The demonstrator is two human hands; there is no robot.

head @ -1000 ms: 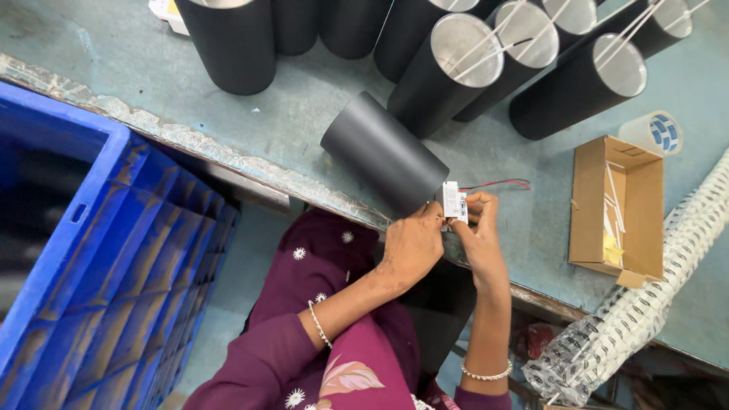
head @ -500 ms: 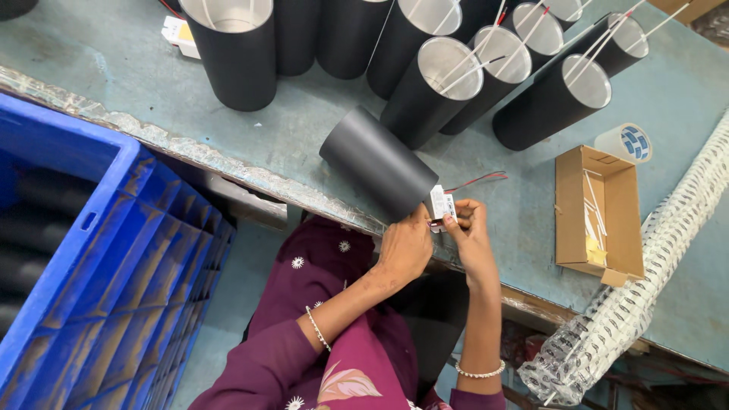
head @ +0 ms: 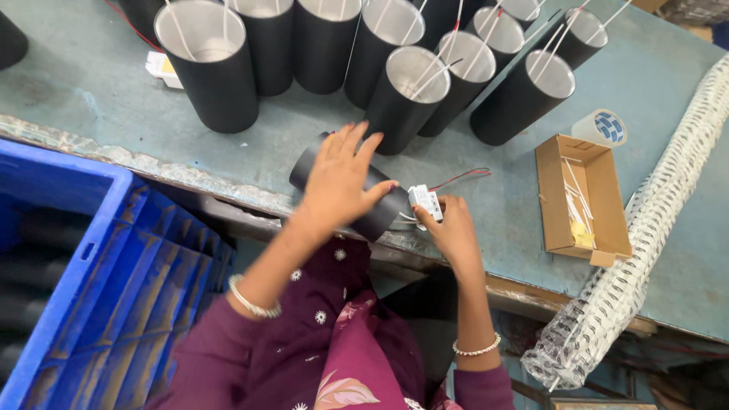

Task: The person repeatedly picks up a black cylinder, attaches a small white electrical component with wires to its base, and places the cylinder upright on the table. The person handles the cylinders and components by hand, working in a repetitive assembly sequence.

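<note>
Meanwhile, at a scuffed blue-green workbench (head: pixel 91 83), a seated person's left hand (head: pixel 342 182) lies spread, fingers wide and gripping nothing, on top of a black cylinder (head: pixel 380 216) that rests on its side at the bench's front edge. At the tube's four o'clock the right hand (head: pixel 452 228) pinches a small white module (head: pixel 425 201) at the open end, red and black leads (head: pixel 463 177) trailing off toward two o'clock.

The risk appears to lie at that edge: the tube is round, pinned only by a flat palm, and a slip could roll it off onto the lap below. A tug on the thin leads could also strain their joints.

Upright black cylinders (head: pixel 213 68) with silver interiors crowd the bench from ten to one o'clock, close enough for a lifted elbow to topple one. At three o'clock sits an open cardboard box (head: pixel 550 220) of thin white ties, a tape roll (head: pixel 604 127) just beyond it, and a long mesh-wrapped bundle (head: pixel 645 228) overhanging the edge. A blue crate (head: pixel 68 266) stands at eight o'clock.
</note>
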